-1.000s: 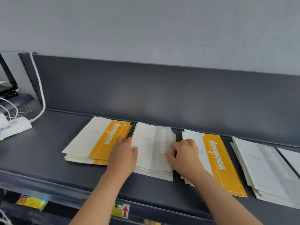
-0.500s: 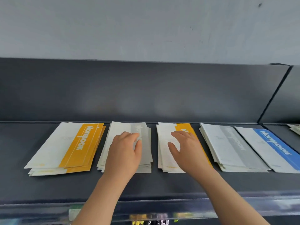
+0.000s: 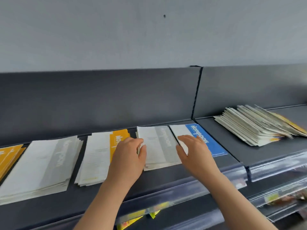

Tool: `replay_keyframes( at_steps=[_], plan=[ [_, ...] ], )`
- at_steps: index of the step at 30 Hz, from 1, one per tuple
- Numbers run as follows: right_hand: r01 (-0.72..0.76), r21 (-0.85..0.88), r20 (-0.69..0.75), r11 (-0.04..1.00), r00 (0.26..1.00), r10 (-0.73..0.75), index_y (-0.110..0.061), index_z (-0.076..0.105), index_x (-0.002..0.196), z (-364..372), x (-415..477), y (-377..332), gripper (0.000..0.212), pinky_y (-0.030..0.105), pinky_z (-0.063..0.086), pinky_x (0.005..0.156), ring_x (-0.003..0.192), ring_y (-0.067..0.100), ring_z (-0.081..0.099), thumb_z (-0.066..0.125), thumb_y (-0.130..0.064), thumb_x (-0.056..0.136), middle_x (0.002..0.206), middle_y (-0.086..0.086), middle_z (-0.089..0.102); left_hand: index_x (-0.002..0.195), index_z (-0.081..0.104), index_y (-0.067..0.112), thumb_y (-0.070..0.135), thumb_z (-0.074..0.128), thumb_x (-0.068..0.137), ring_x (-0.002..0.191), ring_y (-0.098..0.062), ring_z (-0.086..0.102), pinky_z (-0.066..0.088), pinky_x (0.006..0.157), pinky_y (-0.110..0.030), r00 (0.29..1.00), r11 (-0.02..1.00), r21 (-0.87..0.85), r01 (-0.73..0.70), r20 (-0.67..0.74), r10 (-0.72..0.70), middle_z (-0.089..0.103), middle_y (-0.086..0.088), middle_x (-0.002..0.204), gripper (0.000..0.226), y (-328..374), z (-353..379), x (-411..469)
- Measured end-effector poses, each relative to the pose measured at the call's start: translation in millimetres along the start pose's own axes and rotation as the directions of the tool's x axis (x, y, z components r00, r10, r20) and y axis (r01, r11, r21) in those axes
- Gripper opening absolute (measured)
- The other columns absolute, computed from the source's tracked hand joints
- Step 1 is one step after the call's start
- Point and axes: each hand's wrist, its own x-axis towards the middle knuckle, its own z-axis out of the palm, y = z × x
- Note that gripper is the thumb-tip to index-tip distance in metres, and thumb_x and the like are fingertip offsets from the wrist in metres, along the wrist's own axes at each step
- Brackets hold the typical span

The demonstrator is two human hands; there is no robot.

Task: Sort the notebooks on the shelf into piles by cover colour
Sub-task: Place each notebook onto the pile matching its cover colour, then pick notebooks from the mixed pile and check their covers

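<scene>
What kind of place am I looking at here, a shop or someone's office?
Most likely a shop's stationery aisle. The dark metal shelf has a clear price-label strip along its front lip, many identical notebooks lie out in piles such as the grey notebook pile, and more shelving shows below.

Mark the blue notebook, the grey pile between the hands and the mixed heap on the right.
blue notebook (image 3: 216, 146), head view, on its blue band.
grey pile (image 3: 157, 146), head view, middle of the top cover.
mixed heap (image 3: 255, 128), head view, on the fanned edges.
</scene>
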Motion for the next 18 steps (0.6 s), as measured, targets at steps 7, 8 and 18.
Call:
replay_keyframes(
  at_steps=[7, 8, 18],
  plan=[
    [-0.047, -0.054, -0.022, 0.997, 0.999, 0.046, -0.011, 0.057, 0.126, -63.7, -6.0, 126.6, 0.035, 0.029, 0.017, 0.115, 0.119, 0.014, 0.053, 0.046, -0.025, 0.096, 0.127, -0.001, 0.061, 0.125, 0.061, 0.018, 0.028, 0.047, 0.097, 0.107, -0.012, 0.054, 0.044, 0.089, -0.022, 0.999, 0.998, -0.051, -0.020, 0.042, 0.022, 0.060, 0.003, 0.120, 0.032, 106.0, 83.2, 10.3],
    [-0.055, -0.059, -0.029, 0.997, 0.998, 0.053, -0.010, 0.058, 0.124, -71.2, -6.3, 143.2, 0.034, 0.029, 0.018, 0.114, 0.119, 0.016, 0.053, 0.046, -0.025, 0.095, 0.126, 0.000, 0.061, 0.124, 0.060, 0.019, 0.028, 0.047, 0.097, 0.107, -0.012, 0.054, 0.045, 0.089, -0.023, 0.999, 0.998, -0.057, -0.020, 0.040, 0.022, 0.060, 0.003, 0.120, 0.032, 119.6, 95.0, 13.0],
    [-0.165, -0.083, -0.090, 0.983, 0.983, 0.158, -0.017, 0.055, 0.129, -118.0, 3.3, 267.5, 0.037, 0.032, 0.019, 0.116, 0.126, 0.012, 0.047, 0.047, -0.029, 0.095, 0.131, -0.005, 0.058, 0.112, 0.066, 0.016, 0.026, 0.050, 0.094, 0.097, -0.016, 0.055, 0.047, 0.082, -0.028, 0.990, 0.990, -0.103, -0.093, 0.098, 0.104, 0.061, 0.003, 0.102, 0.026, 207.1, 190.6, 45.6]
  ],
)
